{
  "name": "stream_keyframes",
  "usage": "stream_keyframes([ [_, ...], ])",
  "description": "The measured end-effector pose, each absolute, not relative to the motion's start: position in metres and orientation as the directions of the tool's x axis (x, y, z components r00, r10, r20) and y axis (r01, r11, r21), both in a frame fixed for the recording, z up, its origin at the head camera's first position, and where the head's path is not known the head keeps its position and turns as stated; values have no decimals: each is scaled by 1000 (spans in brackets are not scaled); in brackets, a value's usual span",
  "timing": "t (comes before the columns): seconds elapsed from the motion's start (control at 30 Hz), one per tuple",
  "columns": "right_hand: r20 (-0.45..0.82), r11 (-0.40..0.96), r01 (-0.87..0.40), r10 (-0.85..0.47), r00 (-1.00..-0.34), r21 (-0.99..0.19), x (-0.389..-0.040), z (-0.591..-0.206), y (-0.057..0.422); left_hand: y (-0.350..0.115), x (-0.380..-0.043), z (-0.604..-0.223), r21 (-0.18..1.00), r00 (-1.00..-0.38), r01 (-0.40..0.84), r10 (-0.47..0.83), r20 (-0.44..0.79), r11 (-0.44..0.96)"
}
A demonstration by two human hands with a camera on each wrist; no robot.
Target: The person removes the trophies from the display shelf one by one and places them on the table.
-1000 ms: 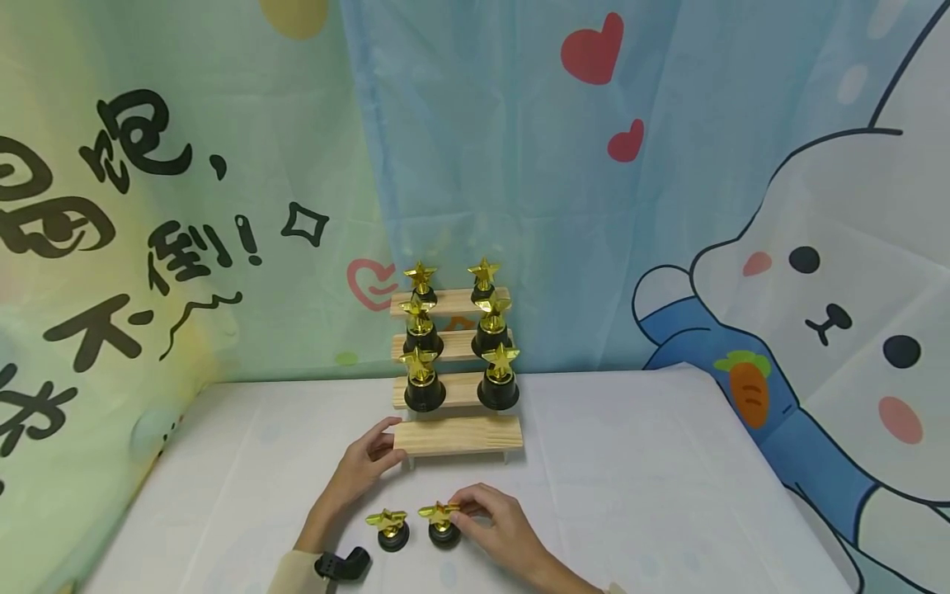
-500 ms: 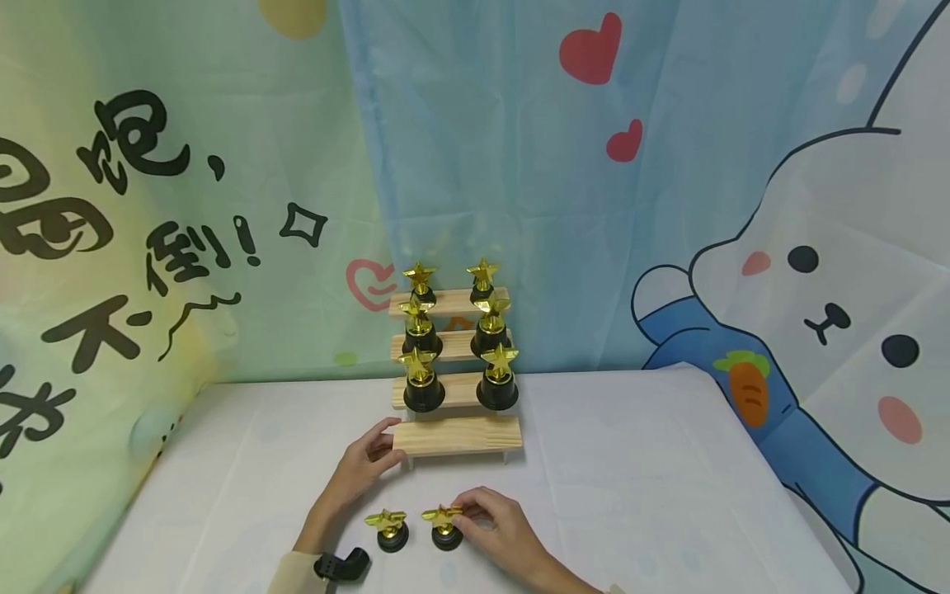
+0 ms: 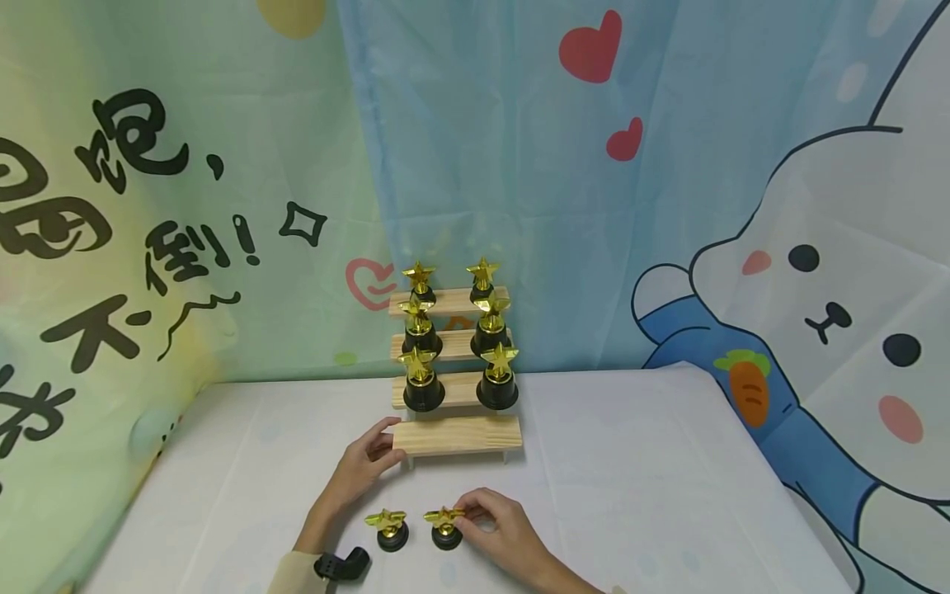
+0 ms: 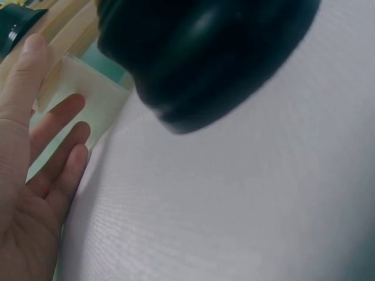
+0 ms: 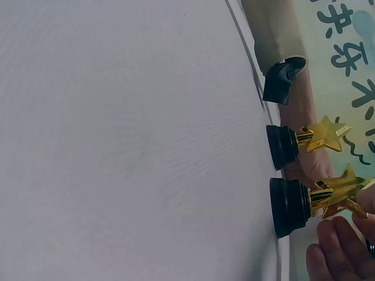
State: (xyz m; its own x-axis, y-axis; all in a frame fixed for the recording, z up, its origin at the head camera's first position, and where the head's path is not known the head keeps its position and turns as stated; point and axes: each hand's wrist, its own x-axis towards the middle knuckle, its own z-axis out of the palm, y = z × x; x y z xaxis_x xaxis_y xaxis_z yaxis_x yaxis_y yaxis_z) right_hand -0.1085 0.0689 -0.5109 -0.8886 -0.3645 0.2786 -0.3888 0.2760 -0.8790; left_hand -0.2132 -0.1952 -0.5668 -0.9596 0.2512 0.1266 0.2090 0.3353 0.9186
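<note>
A gold star trophy (image 3: 446, 532) with a black base stands on the white cloth, and my right hand (image 3: 499, 524) pinches its star between thumb and fingers. In the right wrist view the trophy's base (image 5: 289, 208) touches the cloth. A second star trophy (image 3: 389, 532) stands just to its left. My left hand (image 3: 362, 464) holds the left end of the lowest step of a wooden tiered stand (image 3: 458, 436). The left wrist view has the thumb (image 4: 29, 64) against the board and the other fingers lower, near a pale support. Trophies stand in pairs on the three upper steps.
The white-covered table (image 3: 653, 470) spreads out on both sides of the stand. A printed curtain (image 3: 519, 165) hangs directly behind it. A black strap with a wrist device (image 3: 343, 565) sits on the left wrist, close to the left trophy.
My right hand and the trophy it pinches have shifted slightly to the right, widening the gap to the left trophy. The left hand stays on the stand.
</note>
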Motion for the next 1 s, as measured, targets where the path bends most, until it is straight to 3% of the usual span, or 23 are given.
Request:
stream_keyframes([
  [0.27, 278, 269, -387, -365, -888, -882, -118, -535, 74, -195, -212, -566, 924, -965, 185, 240, 106, 334],
  [0.67, 329, 316, -427, -319, -889, -847, -126, -511, 76, -193, -215, -567, 907, -968, 186, 230, 103, 377],
  [1.0, 314, 311, -402, -295, -902, -861, -144, -520, 85, -193, -215, -567, 911, -970, 171, 226, 89, 374],
])
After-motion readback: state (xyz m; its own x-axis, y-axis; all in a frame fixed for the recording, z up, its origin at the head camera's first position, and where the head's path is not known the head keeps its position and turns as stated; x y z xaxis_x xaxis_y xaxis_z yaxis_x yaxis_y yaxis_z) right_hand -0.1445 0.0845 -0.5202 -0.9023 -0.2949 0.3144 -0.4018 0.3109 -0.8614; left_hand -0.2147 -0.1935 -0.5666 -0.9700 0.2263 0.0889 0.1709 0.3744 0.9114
